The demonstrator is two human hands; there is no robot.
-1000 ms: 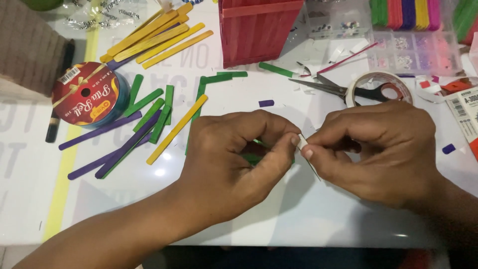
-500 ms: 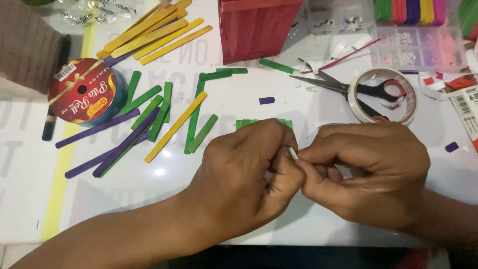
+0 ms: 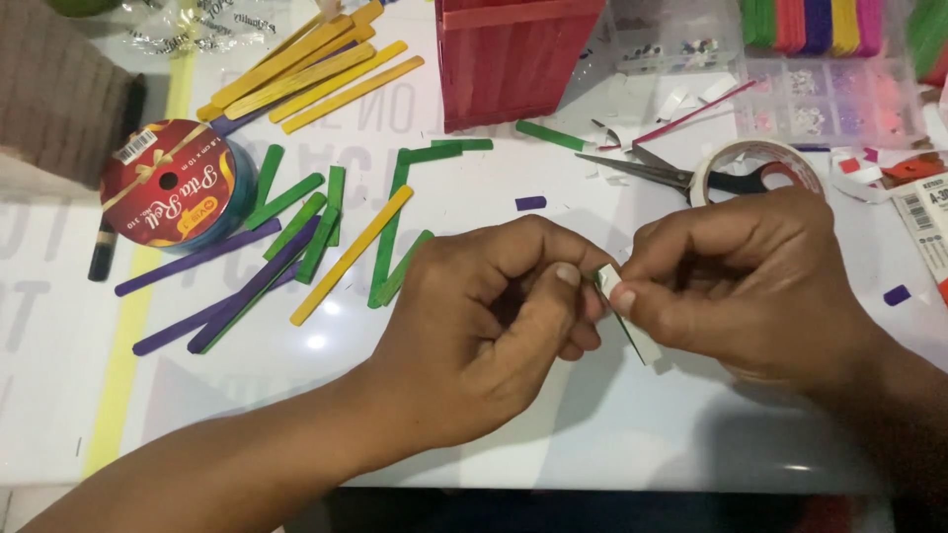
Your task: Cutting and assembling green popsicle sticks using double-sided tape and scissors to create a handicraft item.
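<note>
Both hands (image 3: 592, 296) pinching a white strip (image 3: 624, 314) over the table (image 3: 612, 424)

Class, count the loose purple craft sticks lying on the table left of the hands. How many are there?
3. One purple stick lies below the ribbon spool; two longer ones cross under the green sticks. Another may be hidden under the yellow pile.

Two hands: left hand (image 3: 474, 316), right hand (image 3: 750, 286). One white strip (image 3: 627, 311) sits pinched between them at centre frame. One red box (image 3: 513, 59) at top centre. One ribbon spool (image 3: 173, 188) at left. One pair of scissors (image 3: 662, 176) and one tape roll (image 3: 755, 158) at upper right. One lone yellow stick (image 3: 351, 255) left of centre. Two purple scraps: one (image 3: 530, 203) above the hands, one (image 3: 897, 294) at the right edge.
</note>
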